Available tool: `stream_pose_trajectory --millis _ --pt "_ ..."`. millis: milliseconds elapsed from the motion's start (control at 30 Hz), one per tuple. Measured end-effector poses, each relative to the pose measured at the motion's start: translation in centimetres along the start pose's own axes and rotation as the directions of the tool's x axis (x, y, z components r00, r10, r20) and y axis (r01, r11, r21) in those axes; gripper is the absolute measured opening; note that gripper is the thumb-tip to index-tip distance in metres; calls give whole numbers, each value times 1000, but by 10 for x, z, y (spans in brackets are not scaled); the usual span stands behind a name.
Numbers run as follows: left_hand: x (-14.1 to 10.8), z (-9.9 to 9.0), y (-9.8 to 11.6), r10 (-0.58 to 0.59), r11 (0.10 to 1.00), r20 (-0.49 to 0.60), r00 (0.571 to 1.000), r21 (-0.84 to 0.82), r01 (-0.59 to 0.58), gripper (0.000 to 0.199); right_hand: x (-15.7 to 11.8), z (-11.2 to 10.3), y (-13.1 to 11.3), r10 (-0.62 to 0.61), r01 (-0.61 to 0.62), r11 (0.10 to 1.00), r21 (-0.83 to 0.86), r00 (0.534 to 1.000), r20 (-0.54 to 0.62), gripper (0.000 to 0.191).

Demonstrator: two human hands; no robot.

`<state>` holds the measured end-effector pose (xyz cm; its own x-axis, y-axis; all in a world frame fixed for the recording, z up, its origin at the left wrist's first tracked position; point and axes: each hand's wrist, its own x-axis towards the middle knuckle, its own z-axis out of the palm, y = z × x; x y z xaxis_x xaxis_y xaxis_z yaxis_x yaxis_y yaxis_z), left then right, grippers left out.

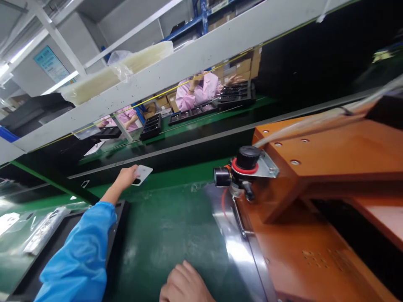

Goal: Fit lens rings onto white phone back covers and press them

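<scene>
the room is spreading behind a slanting white beam [201, 56], which is hiding parts of two people in pink sleeves; cartons and blue racking [204, 19] are showing beyond, partly cut off. the green work surface [157, 239] is lying under both my hands, looking smooth, catching glare and faint scuffs, its near side running out of view. the orange machine [346, 147] is filling my right side, its right end being cut off; i am making out nothing inside its dark slot [352, 235]. at left a black tray [121, 218] is lying on the surface, my blue sleeve [82, 251] covering much of it. my right hand [185, 283] is showing at the bottom edge, wrist out of view, fingers curling; i am not able to tell whether they are closing on anything. my left hand [126, 177] is reaching out over the far part of the surface, pinching closed on one edge of a thin white piece [145, 173], my fingers hiding that edge. a dark spot [136, 181] is showing beside my fingers; whether hole or mark, i am not telling apart.
</scene>
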<state>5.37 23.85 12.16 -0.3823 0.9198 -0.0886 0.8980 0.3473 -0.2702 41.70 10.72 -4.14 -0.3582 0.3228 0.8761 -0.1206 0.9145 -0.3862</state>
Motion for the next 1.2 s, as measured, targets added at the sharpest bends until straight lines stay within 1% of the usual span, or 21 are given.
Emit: stream_pose_trajectory --millis 33,67,133,167,200,267,333,367,400,467,567,667,733,800,833,900,967,1033,1067,1133,1200 --pt "-17 -7 8 40 999 -36 999 -5 -40 33 6 -10 -1 -9 8 999 51 1000 14 16" --pt "-37 -12 16 83 996 -62 995 -14 -84 36 11 -21 -4 30 -32 994 109 999 15 13" --pt "-82 -9 37 170 984 -74 983 -49 -174 37 19 -43 -12 237 -227 942 246 971 -13 12" --pt "-107 -2 50 216 973 -72 974 -70 -221 35 22 -52 -16 388 -363 874 324 921 -15 12" --pt "-133 8 65 271 958 -81 959 -79 -277 30 24 -60 -19 540 -497 767 406 842 11 15" --pt "-183 34 99 409 907 -127 903 -53 -418 21 27 -72 -21 768 -693 476 542 627 127 25" --pt "-226 62 138 554 827 -184 812 12 -562 18 29 -77 -18 866 -766 217 605 437 243 33" --pt "-243 75 157 604 791 -203 771 34 -611 16 30 -79 -14 889 -776 132 617 368 273 36" --pt "-258 85 175 635 765 -220 741 40 -643 15 30 -80 -11 904 -780 78 620 318 287 38" --pt "-277 100 206 647 745 -275 711 32 -666 12 31 -81 -3 923 -792 47 609 268 278 42" --pt "-294 110 230 570 777 -439 695 10 -630 13 31 -83 5 932 -810 86 580 271 239 42" --pt "-314 118 228 355 857 -614 705 -87 -507 38 31 -87 11 928 -836 79 543 261 266 43" --pt "-334 127 218 146 890 -660 737 -237 -389 46 29 -90 13 923 -848 89 523 268 278 43" --pt "-354 136 209 8 883 -624 781 -363 -299 43 28 -94 15 915 -857 136 497 300 268 41" --pt "-363 140 207 -6 877 -594 804 -389 -281 44 27 -95 16 908 -866 162 474 318 272 40" --pt "-376 146 210 38 873 -560 828 -385 -300 50 26 -95 19 882 -891 219 397 355 310 38" --pt "-382 148 223 69 873 -555 829 -369 -320 53 25 -93 22 841 -905 315 285 405 358 35" --pt "-381 148 241 54 876 -560 827 -371 -308 52 23 -88 27 794 -889 426 168 456 402 30" --pt "-380 149 249 39 876 -563 826 -379 -300 51 23 -86 29 777 -877 467 117 470 419 27" --pt "-376 151 262 13 870 -580 815 -395 -295 49 21 -81 33 759 -862 506 36 464 457 23" --pt "-374 154 267 -11 870 -616 787 -394 -296 49 18 -79 37 759 -857 515 -23 443 477 21"
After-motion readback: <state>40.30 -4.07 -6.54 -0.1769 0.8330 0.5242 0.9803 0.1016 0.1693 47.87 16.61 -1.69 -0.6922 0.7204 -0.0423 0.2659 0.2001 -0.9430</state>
